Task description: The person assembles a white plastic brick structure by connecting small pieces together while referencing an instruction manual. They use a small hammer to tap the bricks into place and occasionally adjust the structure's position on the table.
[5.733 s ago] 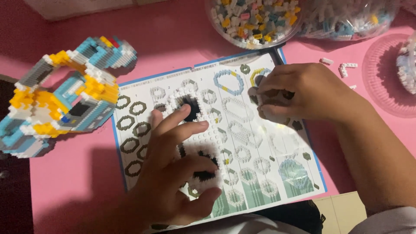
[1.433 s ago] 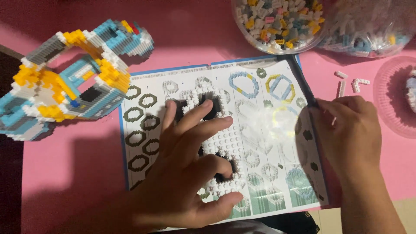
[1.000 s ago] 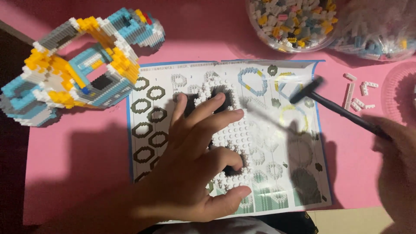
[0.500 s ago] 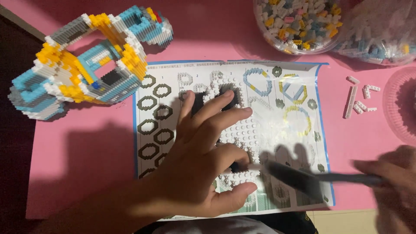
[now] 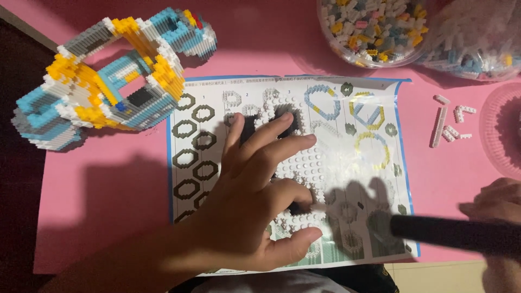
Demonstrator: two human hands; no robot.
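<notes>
My left hand (image 5: pixel 255 201) lies flat, fingers spread and gripping nothing, pressing down on a white studded brick assembly (image 5: pixel 304 163) that rests on the instruction sheet (image 5: pixel 380 157) over the pink table (image 5: pixel 108 190). My right hand (image 5: pixel 496 217) — at the lower right edge — is closed around a dark rod-like tool (image 5: pixel 450 233), its blurred tip just right of the assembly, above the sheet.

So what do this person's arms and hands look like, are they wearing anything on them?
Both are bare. The left hand shows no glove, ring or watch, and its forearm is uncovered to the frame's edge, with no sleeve in view. The right hand sits at the picture's edge, only partly visible and blurred; what shows has no glove.
</notes>
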